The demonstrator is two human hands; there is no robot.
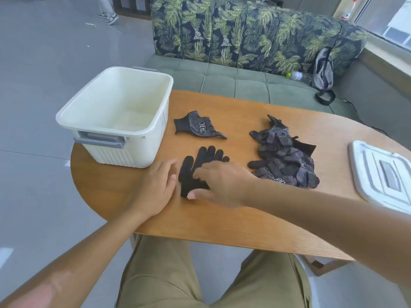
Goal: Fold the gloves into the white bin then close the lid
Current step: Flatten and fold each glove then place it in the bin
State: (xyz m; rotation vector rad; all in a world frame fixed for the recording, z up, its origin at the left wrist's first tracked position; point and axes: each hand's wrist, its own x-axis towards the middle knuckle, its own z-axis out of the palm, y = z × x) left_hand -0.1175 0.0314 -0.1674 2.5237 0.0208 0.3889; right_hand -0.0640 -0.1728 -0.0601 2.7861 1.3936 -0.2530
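A black glove lies flat on the wooden table, fingers pointing away from me. My right hand lies over its cuff and palm, fingers and thumb touching the fabric. My left hand rests flat on the table at the glove's left edge. A folded dotted glove lies farther back. A pile of several dotted gloves sits to the right. The white bin stands open and looks empty at the table's left end. Its white lid lies at the right edge.
A green sofa with leaf-patterned cushions stands behind the table, with a backpack and a water bottle on it. The bin overhangs the table's left edge slightly. My knees in khaki trousers are under the near edge.
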